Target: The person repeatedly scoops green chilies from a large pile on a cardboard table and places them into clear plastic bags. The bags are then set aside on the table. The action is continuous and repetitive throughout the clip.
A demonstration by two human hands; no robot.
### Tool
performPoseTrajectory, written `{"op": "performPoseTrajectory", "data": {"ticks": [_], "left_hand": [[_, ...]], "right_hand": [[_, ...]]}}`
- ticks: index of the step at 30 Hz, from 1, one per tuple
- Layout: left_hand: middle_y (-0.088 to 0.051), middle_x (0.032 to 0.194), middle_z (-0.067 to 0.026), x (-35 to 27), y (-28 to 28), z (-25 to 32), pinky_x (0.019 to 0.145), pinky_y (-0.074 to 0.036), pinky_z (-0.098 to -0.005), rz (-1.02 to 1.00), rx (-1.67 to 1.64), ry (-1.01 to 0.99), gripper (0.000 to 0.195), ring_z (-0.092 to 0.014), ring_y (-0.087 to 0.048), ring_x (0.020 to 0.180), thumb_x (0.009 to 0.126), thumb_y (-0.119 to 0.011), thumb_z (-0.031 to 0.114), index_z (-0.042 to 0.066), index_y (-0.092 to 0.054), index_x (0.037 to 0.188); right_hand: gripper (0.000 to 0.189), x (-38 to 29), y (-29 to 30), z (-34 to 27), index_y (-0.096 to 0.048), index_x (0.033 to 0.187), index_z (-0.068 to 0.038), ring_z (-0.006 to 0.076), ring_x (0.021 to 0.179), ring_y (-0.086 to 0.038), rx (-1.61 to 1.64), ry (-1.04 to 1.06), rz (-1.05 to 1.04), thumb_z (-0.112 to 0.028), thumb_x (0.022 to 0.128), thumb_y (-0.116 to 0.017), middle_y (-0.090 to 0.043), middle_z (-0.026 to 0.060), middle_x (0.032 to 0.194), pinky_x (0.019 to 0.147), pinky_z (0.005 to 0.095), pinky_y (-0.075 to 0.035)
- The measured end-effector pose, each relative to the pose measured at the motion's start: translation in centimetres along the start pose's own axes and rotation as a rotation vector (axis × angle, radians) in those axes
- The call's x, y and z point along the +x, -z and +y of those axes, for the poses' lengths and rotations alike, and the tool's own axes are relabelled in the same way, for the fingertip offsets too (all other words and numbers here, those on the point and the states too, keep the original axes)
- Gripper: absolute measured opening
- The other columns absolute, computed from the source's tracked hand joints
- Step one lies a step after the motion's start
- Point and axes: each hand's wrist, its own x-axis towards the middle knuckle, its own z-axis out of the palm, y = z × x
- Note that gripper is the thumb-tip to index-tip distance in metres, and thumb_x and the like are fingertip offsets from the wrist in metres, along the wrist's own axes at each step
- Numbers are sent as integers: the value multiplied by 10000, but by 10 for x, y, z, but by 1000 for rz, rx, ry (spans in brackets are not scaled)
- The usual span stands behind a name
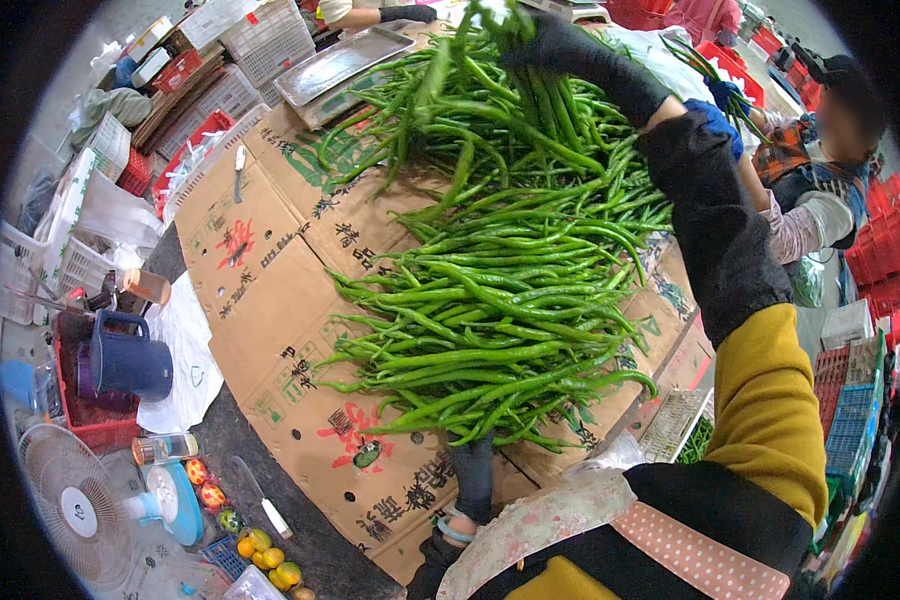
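Observation:
Long green chili peppers [487, 315] lie in a broad pile on flattened cardboard [270, 285], mostly side by side in the near part and more tangled at the far end. At the top, my right hand [536, 45], in a dark glove and blurred, grips a bunch of green peppers over the far heap. My left hand [471, 465], also in a dark glove, reaches under the near edge of the pile; its fingers are hidden beneath the peppers.
A knife [239, 174] lies on the cardboard's left, another knife [262, 499] on the dark table edge. A metal tray [345, 64] sits at the far left. A fan [79, 510] and blue jug [131, 356] stand left. A co-worker [810, 172] holds peppers at right.

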Motion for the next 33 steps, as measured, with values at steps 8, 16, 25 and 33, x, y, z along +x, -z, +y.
{"op": "performPoseTrajectory", "data": {"ticks": [8,16,25,33], "left_hand": [[-508,1188,-120,-9,-9,33,887,-396,-343,63,-133,130,349,-227,-480,1066,891,-538,89,-34,-446,1204],[-545,1121,-67,-4,-6,23,696,-496,-281,39,-156,12,328,-166,-549,938,862,-583,110,17,-494,1164],[-527,1175,-113,0,3,-4,873,-402,-334,-16,-83,-25,359,-216,-497,1057,876,-564,103,-13,-460,1199],[-519,1193,-119,-4,-3,18,905,-379,-337,40,-141,74,373,-223,-484,1077,872,-563,93,-17,-451,1210]], "right_hand": [[392,-50,75,-117,-642,895,-10,178,654,-611,187,-29,-235,-316,679,-758,-655,100,735,650,331,-495],[406,-82,25,-166,-649,862,-6,189,629,-601,271,-24,-661,-350,675,-756,-650,121,717,628,345,-485],[442,-69,-22,-147,-628,927,3,168,678,-602,142,-226,-734,-354,694,-745,-657,94,759,653,330,-487],[585,-42,-59,-150,-583,1014,40,289,832,-612,-40,-14,-539,-451,719,-697,-630,196,928,754,385,-474]]}}
